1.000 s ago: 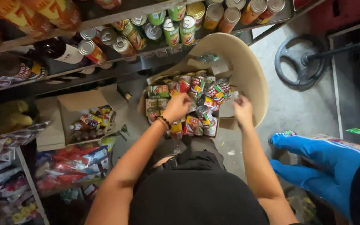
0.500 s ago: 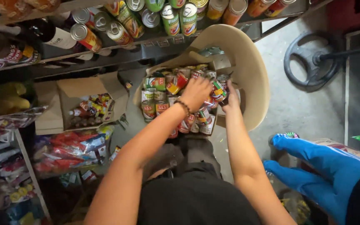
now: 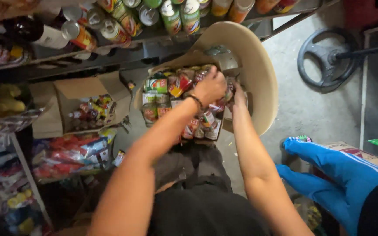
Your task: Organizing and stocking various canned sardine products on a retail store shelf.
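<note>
An open cardboard box of several colourful tins [image 3: 171,102] rests on a beige plastic chair [image 3: 259,74] in front of me. My left hand [image 3: 208,85], with a dark band on the wrist, is curled over the tins at the box's far right, its fingers closed on one tin. My right hand [image 3: 239,94] reaches down at the box's right edge, pressed against the tins; its fingers are hidden, so its grip is unclear.
A metal shelf [image 3: 154,39] above holds rows of cans and dark bottles. A second open cardboard box [image 3: 88,109] of small bottles sits at left, with red snack packs [image 3: 71,153] below. Another person's blue-trousered legs [image 3: 342,170] lie at right. A black steering wheel [image 3: 329,59] rests on the concrete floor.
Both hands have shifted from the near edge of the tins toward the far right of the box, and the view has moved closer to the box.
</note>
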